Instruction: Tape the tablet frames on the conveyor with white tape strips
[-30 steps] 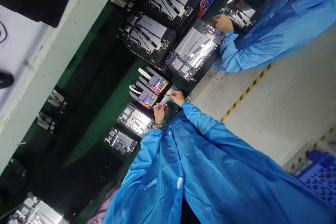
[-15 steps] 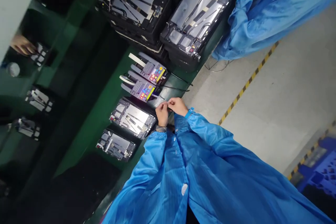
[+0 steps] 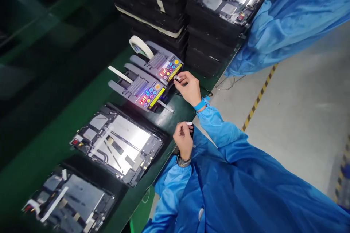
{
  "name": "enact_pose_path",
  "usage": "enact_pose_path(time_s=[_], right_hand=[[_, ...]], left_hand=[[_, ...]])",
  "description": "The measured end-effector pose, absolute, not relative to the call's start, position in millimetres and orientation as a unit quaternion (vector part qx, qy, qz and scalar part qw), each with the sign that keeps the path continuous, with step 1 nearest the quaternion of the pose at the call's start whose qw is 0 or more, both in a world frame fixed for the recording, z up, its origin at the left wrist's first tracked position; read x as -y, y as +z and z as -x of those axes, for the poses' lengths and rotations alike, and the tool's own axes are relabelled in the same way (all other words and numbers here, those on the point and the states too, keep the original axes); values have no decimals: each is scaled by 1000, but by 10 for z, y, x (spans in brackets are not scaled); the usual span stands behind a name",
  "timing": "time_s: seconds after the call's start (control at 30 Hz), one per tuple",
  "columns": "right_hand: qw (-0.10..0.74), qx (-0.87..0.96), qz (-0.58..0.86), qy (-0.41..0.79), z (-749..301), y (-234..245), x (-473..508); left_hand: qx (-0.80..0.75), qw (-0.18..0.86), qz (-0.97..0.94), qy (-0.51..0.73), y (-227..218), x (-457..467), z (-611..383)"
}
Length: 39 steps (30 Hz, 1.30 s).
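My left hand [image 3: 183,141], with a watch at the wrist, is closed near the table edge. A short strip of white tape [image 3: 189,123] sticks out from its fingertips. At the front of the farther tape dispenser [image 3: 164,66], my right hand [image 3: 190,90] pinches a small white tape piece [image 3: 177,78]. I cannot tell whether that piece is still joined to the machine. The nearer tape dispenser [image 3: 140,93] has a longer white strip [image 3: 166,106] hanging out of its front. Both dispensers show lit red digits.
Two opened flat device panels [image 3: 123,142] [image 3: 73,200] lie on black pads on the green table [image 3: 161,119]. Stacked black trays [image 3: 153,11] with more panels stand beyond the dispensers. A co-worker's blue sleeve [image 3: 290,25] is at upper right. Yellow-black floor tape [image 3: 258,98] runs alongside.
My hands, earlier together at the table edge, have parted. The right one has moved to the farther dispenser's outlet; the left stays near the edge. The view has shifted closer to the table.
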State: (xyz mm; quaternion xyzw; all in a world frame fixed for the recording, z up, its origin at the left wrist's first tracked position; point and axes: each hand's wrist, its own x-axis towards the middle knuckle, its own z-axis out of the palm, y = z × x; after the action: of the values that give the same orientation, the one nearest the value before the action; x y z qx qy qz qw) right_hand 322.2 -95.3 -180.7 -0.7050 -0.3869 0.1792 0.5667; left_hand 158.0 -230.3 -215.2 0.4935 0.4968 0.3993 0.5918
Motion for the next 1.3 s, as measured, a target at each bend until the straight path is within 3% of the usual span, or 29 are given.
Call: enact_pose_path(time_s=[0.4,0.73,0.93,1.13,1.3], right_hand=[[613,382,677,143,-3199,-2005,821],[581,433,684,80,-3141,-2023,802],[607,417,669,104,-3209,-2077,828],[646,398,624,189,-3085,-1981,1467],[614,439,618,220,-2691,-2012,2313]], left_hand=[[-450,563,-543,431,-2191,2296,-1539],[-462,534,-551,445,-2212,2297,-1583],[-468,534,-543,449,-2231,2297,-1590],[-469,553,-514,458,-2244,2244,-1601],[-480,598,-444,464,-2299,2152,-1596]])
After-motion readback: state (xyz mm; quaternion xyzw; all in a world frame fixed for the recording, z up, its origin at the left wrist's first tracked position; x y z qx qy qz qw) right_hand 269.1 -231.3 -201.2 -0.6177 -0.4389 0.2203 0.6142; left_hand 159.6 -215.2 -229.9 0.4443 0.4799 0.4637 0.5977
